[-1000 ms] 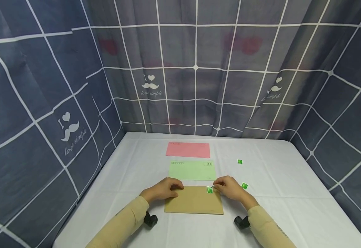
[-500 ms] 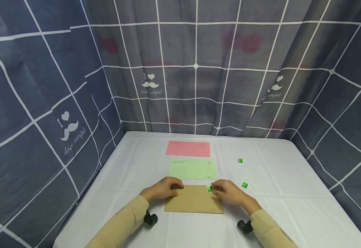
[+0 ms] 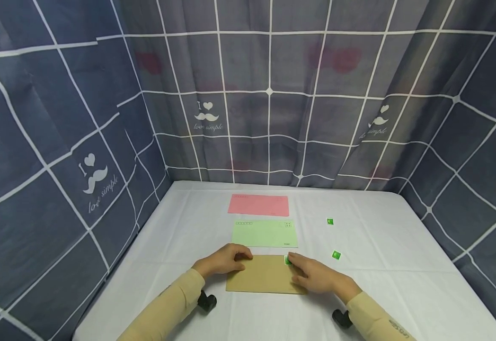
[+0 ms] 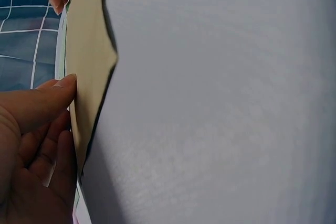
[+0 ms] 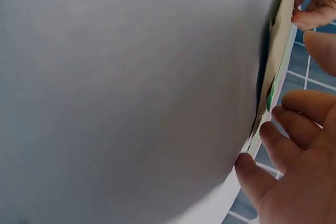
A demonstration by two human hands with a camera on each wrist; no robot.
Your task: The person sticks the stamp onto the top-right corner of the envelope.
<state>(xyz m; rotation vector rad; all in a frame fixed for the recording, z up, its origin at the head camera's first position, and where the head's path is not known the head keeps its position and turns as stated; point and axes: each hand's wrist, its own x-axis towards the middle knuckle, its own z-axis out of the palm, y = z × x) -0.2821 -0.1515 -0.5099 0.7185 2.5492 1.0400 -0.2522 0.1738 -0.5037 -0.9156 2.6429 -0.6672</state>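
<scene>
A brown envelope (image 3: 265,277) lies flat on the white tablecloth. On its upper right corner is a green stamp (image 3: 287,260), partly covered by my right hand (image 3: 316,274). The right fingers stretch over the stamp and that corner, with the thumb lower on the envelope's right side. My left hand (image 3: 224,259) rests on the envelope's upper left part, thumb and forefinger apart and loosely bent. In the left wrist view, the left thumb (image 4: 58,90) lies against the envelope. The right wrist view has the right fingers spread beside the stamp (image 5: 270,97).
Behind the brown envelope lie a light green envelope (image 3: 265,233) and a pink envelope (image 3: 258,205). Two loose green stamps, one nearer (image 3: 336,255) and one farther (image 3: 330,221), lie to the right. A dark checked curtain (image 3: 248,118) stands around the white table (image 3: 380,237).
My right hand has gone from holding near the stamp's right edge to lying over it with straighter fingers, and has shifted slightly toward me. The left hand and the envelope have stayed put.
</scene>
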